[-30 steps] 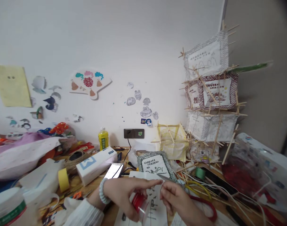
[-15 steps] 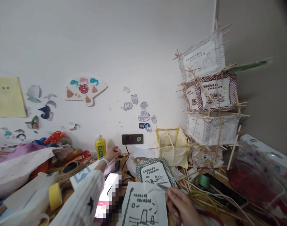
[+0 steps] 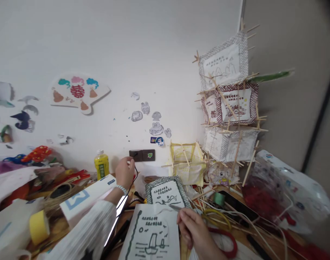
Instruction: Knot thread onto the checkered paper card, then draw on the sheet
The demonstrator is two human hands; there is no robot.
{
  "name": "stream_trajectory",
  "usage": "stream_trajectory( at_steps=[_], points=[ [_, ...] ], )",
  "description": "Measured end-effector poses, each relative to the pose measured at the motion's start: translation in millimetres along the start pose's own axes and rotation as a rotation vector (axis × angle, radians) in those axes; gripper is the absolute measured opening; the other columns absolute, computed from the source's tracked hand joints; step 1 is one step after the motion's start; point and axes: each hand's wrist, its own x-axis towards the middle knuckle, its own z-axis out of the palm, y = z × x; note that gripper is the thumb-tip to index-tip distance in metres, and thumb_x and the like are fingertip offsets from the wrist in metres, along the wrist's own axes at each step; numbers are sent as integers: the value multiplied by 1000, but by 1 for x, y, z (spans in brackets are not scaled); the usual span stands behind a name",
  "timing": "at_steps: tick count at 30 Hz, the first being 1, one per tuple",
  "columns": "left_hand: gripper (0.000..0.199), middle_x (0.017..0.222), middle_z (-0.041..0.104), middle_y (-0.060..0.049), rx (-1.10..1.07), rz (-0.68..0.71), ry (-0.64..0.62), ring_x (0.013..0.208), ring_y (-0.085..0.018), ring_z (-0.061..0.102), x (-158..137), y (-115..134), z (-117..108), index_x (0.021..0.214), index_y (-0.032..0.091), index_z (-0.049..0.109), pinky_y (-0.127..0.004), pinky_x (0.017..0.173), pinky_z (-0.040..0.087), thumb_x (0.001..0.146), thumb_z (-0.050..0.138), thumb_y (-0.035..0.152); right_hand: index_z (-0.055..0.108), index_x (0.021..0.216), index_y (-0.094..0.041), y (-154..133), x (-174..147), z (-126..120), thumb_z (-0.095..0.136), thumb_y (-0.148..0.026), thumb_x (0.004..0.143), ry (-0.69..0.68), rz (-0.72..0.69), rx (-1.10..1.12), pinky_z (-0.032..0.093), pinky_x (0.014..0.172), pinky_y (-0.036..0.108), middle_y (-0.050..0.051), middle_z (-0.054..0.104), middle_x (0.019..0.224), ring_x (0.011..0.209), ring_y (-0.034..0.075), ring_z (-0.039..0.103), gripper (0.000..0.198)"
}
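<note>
The left hand (image 3: 125, 172) reaches far back across the desk (image 3: 59, 227) to the wall, fingers curled near a black cord (image 3: 132, 182) that runs down from the dark socket plate (image 3: 142, 155). Whether the fingers pinch the cord or merely touch it, I cannot tell. A bead bracelet (image 3: 122, 189) sits on that wrist, and a white sleeve (image 3: 86, 234) covers the forearm. Just left of the hand stands a yellow bottle (image 3: 101, 164); below it lies a white box (image 3: 85, 196) with a blue mark.

The right hand (image 3: 193, 231) rests low near the front edge, fingers closed around a thin grey tool (image 3: 176, 207) whose tip points left over a drawn sheet (image 3: 151, 234). Behind the sheet lies a checkered-border card (image 3: 166, 191). Scissors with red handles (image 3: 228, 240) lie just right of the hand, among loose bamboo sticks (image 3: 208, 202).

A tape roll (image 3: 39, 226) sits at the left. At the right, paper lanterns (image 3: 227, 104) on stick frames are stacked into a tower, with a smaller yellow lantern (image 3: 187, 162) beside its base.
</note>
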Motion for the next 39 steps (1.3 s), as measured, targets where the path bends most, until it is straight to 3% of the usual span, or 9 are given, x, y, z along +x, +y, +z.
stream_trajectory(
  at_steps=[2, 4, 6, 8, 11, 18, 24, 30, 39],
  points=[
    [42, 78, 63, -9, -345, 122, -127, 75, -20, 57, -38, 18, -21, 81, 15, 61, -30, 69, 43, 85, 28, 42, 49, 67, -16, -4, -2, 1, 53, -59, 71, 17, -19, 24, 13, 30, 16, -10, 32, 39, 30, 3, 22, 44],
    [48, 60, 60, -5, -551, 103, -447, 56, -17, 54, -84, 35, -38, 65, 16, 61, -26, 52, 41, 82, 34, 51, 49, 68, -16, -10, -3, 2, 53, -56, 73, 18, -61, 39, 14, 33, 16, -9, 32, 39, 32, 3, 25, 41],
    [48, 64, 62, -6, -667, 46, -783, 56, -17, 56, -127, 49, -47, 71, 16, 65, -25, 45, 39, 79, 39, 55, 49, 68, -15, -19, -4, 6, 53, -52, 75, 14, -123, 43, 16, 36, 16, -9, 33, 39, 35, 3, 27, 38],
    [45, 75, 65, -8, -824, -33, -847, 71, -21, 59, -155, 60, -50, 85, 16, 66, -25, 49, 43, 76, 45, 55, 49, 67, -15, -29, -8, 14, 54, -49, 76, -4, -154, 53, 18, 38, 17, -9, 33, 39, 35, 3, 26, 36],
    [36, 83, 65, -9, -1056, -121, -755, 81, -20, 58, -166, 74, -49, 85, 16, 66, -28, 67, 45, 76, 51, 47, 49, 66, -15, -46, -19, 28, 57, -48, 73, -86, -64, 77, 17, 37, 17, -10, 32, 39, 34, 3, 23, 35],
    [23, 69, 62, -4, -1551, -217, -578, 67, -14, 58, -141, 92, -58, 68, 13, 60, -28, 69, 47, 65, 67, 34, 46, 68, -17, -78, -45, 36, 62, -46, 69, -97, 46, 149, 15, 36, 17, -12, 29, 38, 34, 3, 18, 33],
    [8, 68, 61, -2, -1742, -320, -300, 65, -11, 61, -87, 54, -84, 69, 13, 56, -24, 67, 50, 75, 57, 18, 44, 68, -17, -84, -63, 14, 65, -44, 68, -63, 75, 161, 13, 37, 17, -13, 24, 38, 36, 2, 13, 34],
    [25, 55, 58, 2, -1849, -523, -51, 54, -8, 57, -54, 19, -110, 63, 16, 54, -18, 61, 53, 83, 41, 10, 42, 65, -18, -71, -65, -10, 65, -42, 69, -14, 126, 229, 9, 38, 18, -12, 23, 38, 37, 3, 11, 34],
    [30, 52, 61, 4, -1921, -593, -15, 48, -9, 59, -34, -12, -126, 62, 23, 55, -18, 50, 55, 85, 39, 12, 43, 65, -17, -34, -66, -35, 62, -43, 72, 104, 54, 223, 12, 39, 18, -11, 22, 43, 40, 4, 10, 34]
  ],
)
